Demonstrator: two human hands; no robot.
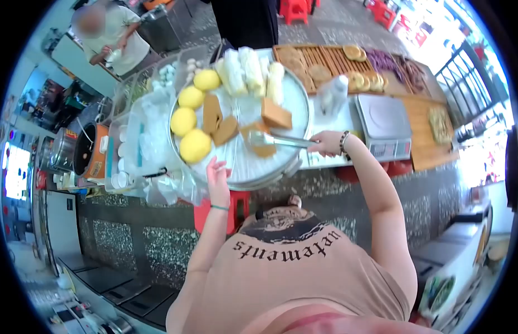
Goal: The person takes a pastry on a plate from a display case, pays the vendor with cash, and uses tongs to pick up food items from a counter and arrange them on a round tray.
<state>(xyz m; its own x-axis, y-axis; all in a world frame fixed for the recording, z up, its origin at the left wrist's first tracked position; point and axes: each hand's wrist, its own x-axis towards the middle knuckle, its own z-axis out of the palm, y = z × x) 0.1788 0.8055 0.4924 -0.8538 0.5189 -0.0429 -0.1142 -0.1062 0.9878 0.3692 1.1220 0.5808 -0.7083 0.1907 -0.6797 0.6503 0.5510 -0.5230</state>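
Note:
In the head view, my right hand (327,143) is closed round the handle end of metal tongs (286,141). The tongs' tips reach over a brown cake slice (261,146) on a large round metal tray (248,170); whether they grip it I cannot tell. More brown slices (212,114) lie nearby, and a thick brown block (276,113) sits to their right. Yellow round buns (195,146) line the tray's left rim. Pale wrapped rolls (251,69) are stacked at its far side. My left hand (218,171) hovers at the tray's near edge, fingers apart, holding nothing.
To the right stands a digital scale (383,119), with a wooden board (431,133) beyond it. Flatbreads lie on a slatted wooden rack (320,55). Plastic bags (153,128) and tubs are at left. A red stool (214,214) is below. Another person (117,39) stands far left.

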